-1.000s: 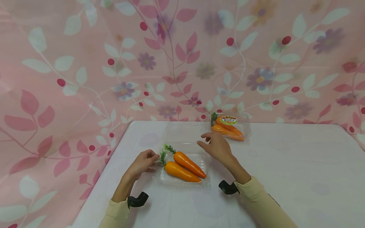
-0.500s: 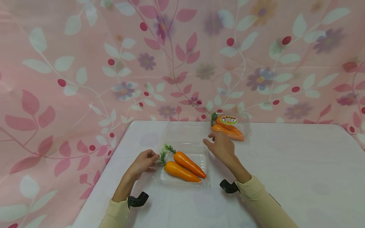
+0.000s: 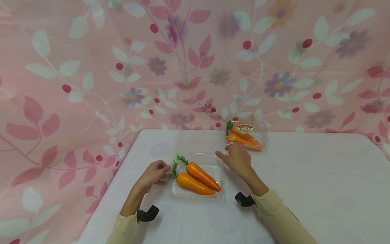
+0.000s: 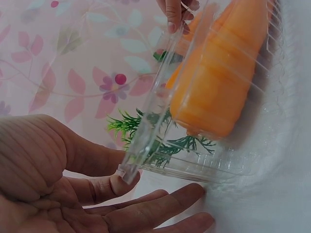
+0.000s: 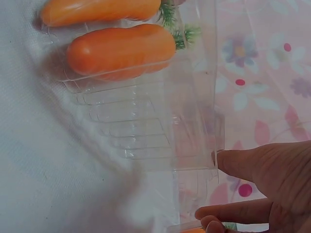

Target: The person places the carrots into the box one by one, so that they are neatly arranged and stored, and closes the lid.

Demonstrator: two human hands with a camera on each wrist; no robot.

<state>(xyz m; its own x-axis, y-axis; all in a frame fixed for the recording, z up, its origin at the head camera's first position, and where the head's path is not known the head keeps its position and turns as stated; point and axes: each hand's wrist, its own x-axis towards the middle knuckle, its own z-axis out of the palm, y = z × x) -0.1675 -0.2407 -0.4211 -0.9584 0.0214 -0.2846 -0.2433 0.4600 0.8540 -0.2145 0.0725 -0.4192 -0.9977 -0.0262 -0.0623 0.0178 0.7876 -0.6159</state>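
Note:
A clear plastic clamshell box (image 3: 218,178) lies on the table with its lid (image 3: 199,142) folded back toward the wall. Inside rest two orange carrots, the front carrot (image 3: 193,183) and the rear carrot (image 3: 201,174), their green leafy tops at the left rim. My left hand (image 4: 63,179) pinches that rim's corner between thumb and index finger, the other fingers spread below. On the right side, my right hand (image 3: 237,158) has its thumb straight at the box's corner edge, its fingers apart from the thumb and grasping nothing.
A second clear box (image 3: 263,134), closed and labelled, holds more carrots (image 3: 243,139) at the back, just beyond my right hand. A white cloth (image 3: 310,183) covers the table. A pink floral curtain (image 3: 195,67) hangs behind its far edge.
My right hand has shifted slightly to the right, its index finger moving away from the folded-back lid. The left hand, the box and the carrots have stayed in place.

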